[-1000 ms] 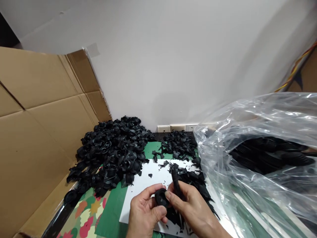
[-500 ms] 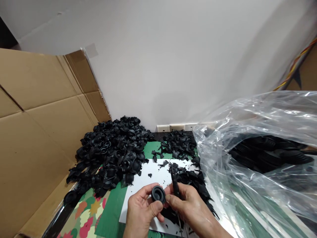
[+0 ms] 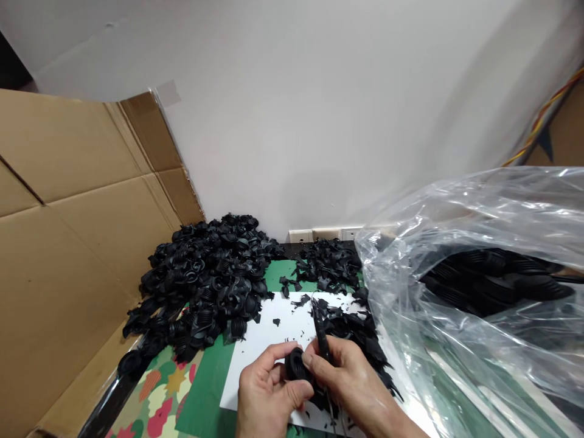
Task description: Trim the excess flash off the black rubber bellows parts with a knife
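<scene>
My left hand (image 3: 264,395) is closed round a small black rubber ring part (image 3: 295,365), thumb and fingers pinching its rim. My right hand (image 3: 351,383) grips a thin black tool (image 3: 322,331) like a pen, its tip pointing up and away, while its fingertips press against the same ring part. Both hands meet over a white sheet (image 3: 269,340) at the bottom middle of the view.
A big heap of black ribbed rubber parts (image 3: 205,280) lies at the left, against a cardboard wall (image 3: 68,243). Black offcuts (image 3: 333,267) are strewn behind and beside my hands. A clear plastic bag (image 3: 479,292) holding more black parts fills the right. A green mat (image 3: 201,395) lies under the sheet.
The ring part has turned in my left hand: half a second ago its open face showed, now it is edge-on and tucked lower between the fingers. The hands stay in place.
</scene>
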The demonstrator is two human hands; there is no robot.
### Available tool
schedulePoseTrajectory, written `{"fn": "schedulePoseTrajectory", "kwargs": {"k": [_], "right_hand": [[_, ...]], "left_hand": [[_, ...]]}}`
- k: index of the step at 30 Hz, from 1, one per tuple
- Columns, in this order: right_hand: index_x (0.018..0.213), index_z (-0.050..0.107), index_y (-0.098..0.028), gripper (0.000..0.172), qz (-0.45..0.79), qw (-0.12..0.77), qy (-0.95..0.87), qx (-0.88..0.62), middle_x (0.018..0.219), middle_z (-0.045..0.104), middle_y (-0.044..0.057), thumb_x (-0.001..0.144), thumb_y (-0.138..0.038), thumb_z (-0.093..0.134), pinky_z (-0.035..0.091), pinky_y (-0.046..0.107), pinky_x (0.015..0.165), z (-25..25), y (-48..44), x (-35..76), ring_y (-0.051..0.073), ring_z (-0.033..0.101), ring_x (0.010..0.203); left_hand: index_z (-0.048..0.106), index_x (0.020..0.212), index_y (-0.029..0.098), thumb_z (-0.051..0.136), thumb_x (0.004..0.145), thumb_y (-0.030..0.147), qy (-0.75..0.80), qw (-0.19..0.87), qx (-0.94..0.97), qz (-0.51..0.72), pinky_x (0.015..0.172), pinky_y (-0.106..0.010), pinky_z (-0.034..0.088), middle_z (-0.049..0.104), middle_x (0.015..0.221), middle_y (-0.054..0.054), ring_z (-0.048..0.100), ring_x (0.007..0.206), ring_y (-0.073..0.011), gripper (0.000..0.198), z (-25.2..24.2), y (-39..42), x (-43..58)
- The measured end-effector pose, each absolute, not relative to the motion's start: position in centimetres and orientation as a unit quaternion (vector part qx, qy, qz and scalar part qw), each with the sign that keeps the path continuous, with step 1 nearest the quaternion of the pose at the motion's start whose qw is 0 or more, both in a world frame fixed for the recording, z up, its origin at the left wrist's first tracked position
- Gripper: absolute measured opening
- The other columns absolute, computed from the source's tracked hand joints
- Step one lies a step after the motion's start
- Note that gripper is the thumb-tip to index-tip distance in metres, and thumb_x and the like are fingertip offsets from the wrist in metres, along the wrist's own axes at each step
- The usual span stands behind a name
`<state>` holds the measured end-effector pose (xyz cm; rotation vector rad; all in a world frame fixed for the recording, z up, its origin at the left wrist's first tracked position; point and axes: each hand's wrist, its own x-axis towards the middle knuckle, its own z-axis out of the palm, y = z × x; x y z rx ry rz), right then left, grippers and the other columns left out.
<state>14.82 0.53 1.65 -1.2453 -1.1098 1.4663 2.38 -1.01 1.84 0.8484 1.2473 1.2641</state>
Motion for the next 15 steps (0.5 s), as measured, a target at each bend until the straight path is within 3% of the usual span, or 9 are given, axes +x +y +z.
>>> {"fn": "schedulePoseTrajectory", "kwargs": {"k": [7,15], "right_hand": [[0.052,0.055,-0.017,0.01,0.651,0.411,-0.411,-0.488,0.04,0.04,-0.009,0.061,-0.018,0.052,0.026,0.02,0.04,2.35,0.61,15.08,0.006,0.031,0.035],[0.057,0.057,-0.016,0.008,0.668,0.4,-0.403,-0.481,0.04,0.038,-0.009,0.06,-0.021,0.052,0.021,0.02,0.037,2.25,0.75,15.04,0.005,0.028,0.034]], "left_hand": [[0.07,0.075,0.01,0.078,0.046,0.014,0.557,0.529,0.355,0.533,0.035,-0.019,0.039,0.068,0.047,-0.004,0.05,0.036,-0.0104,0.031,2.31,-0.87,2.62],[0.069,0.07,0.012,0.075,0.043,0.008,0.565,0.509,0.349,0.547,0.036,-0.017,0.038,0.069,0.048,-0.002,0.05,0.037,-0.0085,0.028,2.64,-0.74,2.64]]}}
